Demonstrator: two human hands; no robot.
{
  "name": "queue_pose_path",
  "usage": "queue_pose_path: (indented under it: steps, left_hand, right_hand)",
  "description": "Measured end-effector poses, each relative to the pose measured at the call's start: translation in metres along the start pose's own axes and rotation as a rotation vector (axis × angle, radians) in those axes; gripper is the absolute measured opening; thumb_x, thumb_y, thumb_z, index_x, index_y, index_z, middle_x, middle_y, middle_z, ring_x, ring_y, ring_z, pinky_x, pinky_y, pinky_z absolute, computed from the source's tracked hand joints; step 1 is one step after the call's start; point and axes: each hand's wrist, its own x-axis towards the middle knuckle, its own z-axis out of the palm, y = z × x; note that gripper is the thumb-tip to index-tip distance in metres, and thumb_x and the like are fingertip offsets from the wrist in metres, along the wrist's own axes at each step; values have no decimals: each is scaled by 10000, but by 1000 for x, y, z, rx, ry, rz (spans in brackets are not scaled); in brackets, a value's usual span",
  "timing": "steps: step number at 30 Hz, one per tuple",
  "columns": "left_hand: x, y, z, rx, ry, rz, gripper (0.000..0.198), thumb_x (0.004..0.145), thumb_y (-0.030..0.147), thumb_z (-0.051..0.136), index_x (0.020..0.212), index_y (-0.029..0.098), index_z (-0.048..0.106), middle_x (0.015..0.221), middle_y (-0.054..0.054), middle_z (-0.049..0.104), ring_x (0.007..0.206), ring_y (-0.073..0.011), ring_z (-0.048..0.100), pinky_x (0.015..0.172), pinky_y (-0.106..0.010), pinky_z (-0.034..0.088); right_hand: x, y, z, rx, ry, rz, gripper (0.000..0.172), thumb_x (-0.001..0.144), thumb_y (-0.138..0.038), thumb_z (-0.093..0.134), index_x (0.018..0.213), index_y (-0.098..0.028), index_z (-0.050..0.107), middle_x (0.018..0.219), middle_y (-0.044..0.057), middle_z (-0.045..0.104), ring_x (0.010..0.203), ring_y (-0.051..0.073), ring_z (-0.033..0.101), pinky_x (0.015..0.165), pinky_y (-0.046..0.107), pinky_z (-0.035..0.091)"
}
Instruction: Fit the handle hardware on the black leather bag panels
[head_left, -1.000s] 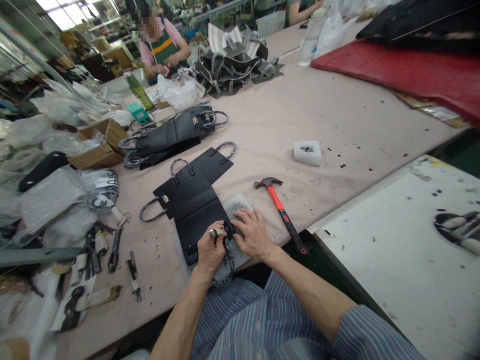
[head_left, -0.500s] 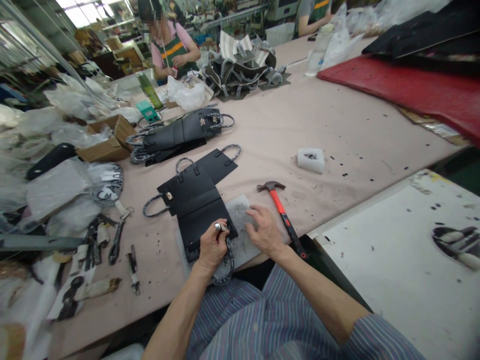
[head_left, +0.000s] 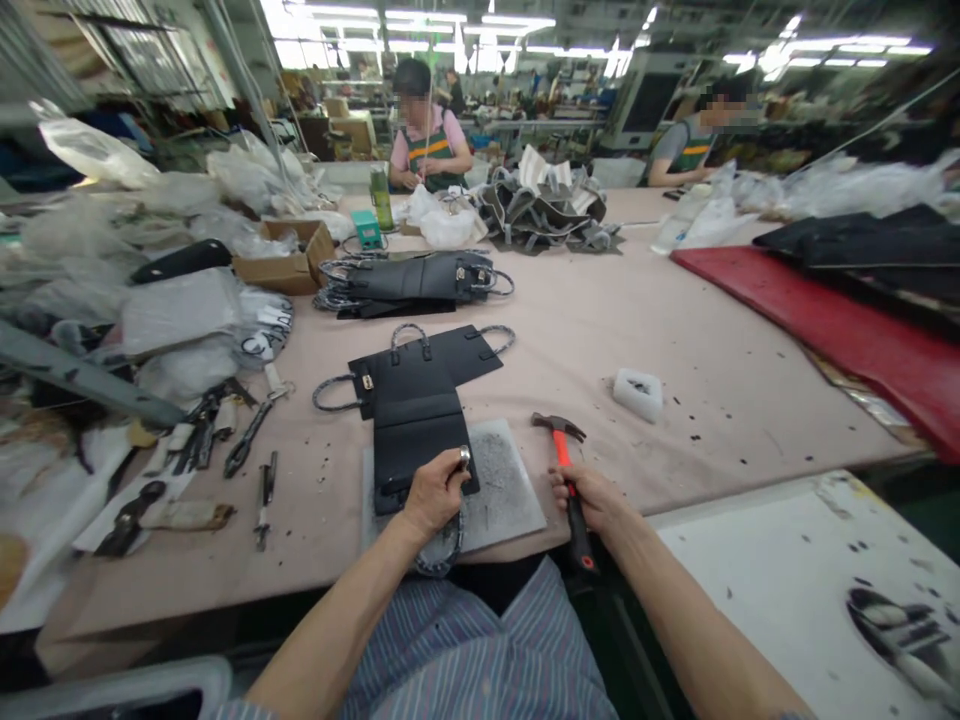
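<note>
My left hand (head_left: 435,495) pinches a small metal tool (head_left: 464,457) over the lower right corner of a black bag piece (head_left: 416,420). Under that corner lies a grey-white board (head_left: 510,480) with a speckled surface. One braided handle of the piece hangs at the table's front edge. To the right of the board, my right hand (head_left: 589,492) has its fingers around the red and black handle of a claw hammer (head_left: 562,445), whose head points away from me.
A white block (head_left: 637,394) sits right of the hammer. Folded black bags (head_left: 412,280) lie behind. Hand tools (head_left: 262,495) and plastic bags (head_left: 180,320) are at the left, a red sheet (head_left: 810,320) at the right. Two people (head_left: 431,140) are across the table.
My right hand has moved right from above the board and taken hold of the hammer's handle. My left hand still holds the metal tool at the corner. The head view has tilted up.
</note>
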Motion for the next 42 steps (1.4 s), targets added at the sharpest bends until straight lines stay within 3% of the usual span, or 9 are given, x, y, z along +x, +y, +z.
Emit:
queue_pose_path:
  steps: [5, 8, 11, 16, 22, 25, 30, 35, 42]
  left_hand:
    - [1, -2, 0, -25, 9, -4, 233, 848, 80, 604, 1013, 211, 702, 1020, -45, 761, 968, -198, 729, 897, -319, 573]
    - [1, -2, -1, -35, 8, -4, 248, 848, 80, 606, 1032, 213, 704, 1040, -45, 764, 985, -197, 727, 910, -317, 569]
    - [1, -3, -1, -35, -2, 4, 260, 853, 80, 596, 1049, 212, 703, 1058, -47, 763, 998, -195, 725, 915, -314, 566]
    - [1, -4, 0, -6, -14, -7, 211, 857, 84, 585, 971, 212, 708, 952, -35, 759, 891, -181, 728, 835, -289, 573]
    - [1, -5, 0, -43, 2, 26, 247, 853, 93, 588, 1026, 220, 710, 1041, -37, 762, 991, -188, 722, 906, -300, 565]
    - [1, -7, 2, -23, -24, 11, 257, 857, 103, 587, 1043, 221, 719, 1055, -47, 767, 1001, -204, 725, 907, -317, 570]
    - [4, -9, 7, 38, -68, -26, 308, 841, 91, 580, 1072, 233, 726, 1019, -49, 773, 960, -215, 734, 881, -328, 583]
    - [6, -3, 0, -35, -97, 14, 308, 862, 98, 556, 1115, 219, 681, 1121, -57, 741, 1052, -204, 701, 960, -342, 558]
    - [3, -4, -4, 18, -79, 32, 193, 884, 153, 559, 1044, 201, 656, 1001, -81, 727, 957, -218, 707, 887, -348, 567]
  right_hand:
    - [-47, -15, 22, -126, 47, -125, 266, 925, -469, 488, 796, -239, 453, 533, -107, 365, 366, 76, 285, 358, 193, 225]
    - [-87, -32, 30, -480, 82, -517, 404, 954, -604, 437, 789, -237, 475, 551, -72, 431, 434, 102, 380, 424, 227, 280]
    - [-116, -44, 38, -929, 126, -892, 412, 1009, -555, 360, 773, -234, 467, 583, -25, 504, 514, 137, 454, 515, 275, 297]
    - [-137, -64, 49, -1447, 56, -938, 283, 1032, -374, 403, 818, -225, 512, 560, -17, 537, 443, 134, 390, 498, 308, 167]
    - [-167, -94, 52, -1034, 280, -1237, 378, 1080, -427, 284, 832, -232, 491, 602, -25, 503, 500, 128, 435, 506, 275, 276]
    - [-162, -75, 54, -1066, 251, -1240, 439, 1078, -446, 222, 803, -233, 490, 577, -15, 484, 478, 132, 411, 475, 286, 251]
    - [-154, -64, 56, -1393, -48, -958, 400, 1058, -454, 342, 753, -232, 472, 522, -29, 482, 427, 120, 343, 469, 311, 179]
    - [-162, -91, 52, -1031, 63, -1022, 449, 1069, -520, 229, 764, -247, 414, 588, -27, 503, 494, 133, 451, 500, 266, 310]
    - [-127, -52, 39, -1320, 50, -882, 414, 1074, -460, 273, 794, -233, 477, 560, -18, 529, 466, 147, 428, 498, 295, 209]
